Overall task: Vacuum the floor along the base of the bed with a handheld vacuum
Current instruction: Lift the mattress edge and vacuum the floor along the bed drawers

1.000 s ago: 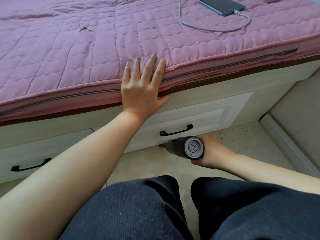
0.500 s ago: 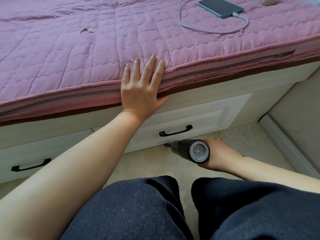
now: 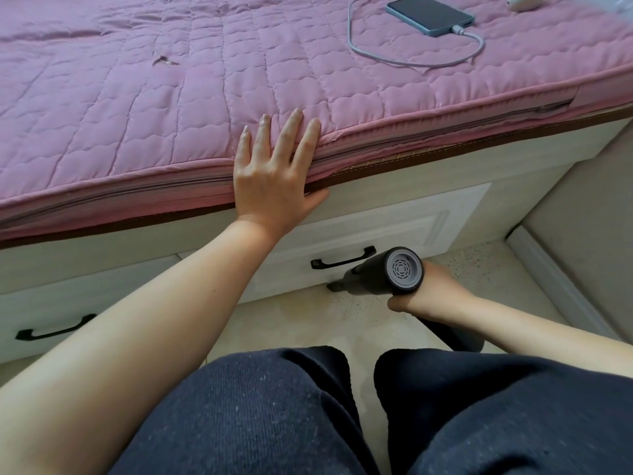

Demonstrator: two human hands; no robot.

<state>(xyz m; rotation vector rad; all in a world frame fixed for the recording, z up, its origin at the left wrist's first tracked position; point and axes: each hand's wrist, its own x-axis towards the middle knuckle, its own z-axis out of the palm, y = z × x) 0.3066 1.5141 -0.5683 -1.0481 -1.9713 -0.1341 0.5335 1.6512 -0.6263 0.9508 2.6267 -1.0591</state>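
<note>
A dark grey handheld vacuum (image 3: pixel 390 273) lies low over the pale floor (image 3: pixel 308 320), its nozzle touching down at the foot of the white bed base (image 3: pixel 394 231), its round vented rear end facing me. My right hand (image 3: pixel 431 291) grips the vacuum's body from the right side. My left hand (image 3: pixel 274 180) rests flat, fingers straight, on the edge of the pink quilted mattress (image 3: pixel 171 97) above the drawer.
Two drawers with black handles (image 3: pixel 342 260) (image 3: pixel 54 329) front the bed base. A phone (image 3: pixel 430 13) with a grey cable (image 3: pixel 411 61) lies on the mattress. A wall and skirting board (image 3: pixel 561 289) close the right side. My knees in dark trousers (image 3: pixel 308 423) fill the foreground.
My right hand has slid the vacuum to the right along the bed base. My left hand stays pressed on the mattress edge.
</note>
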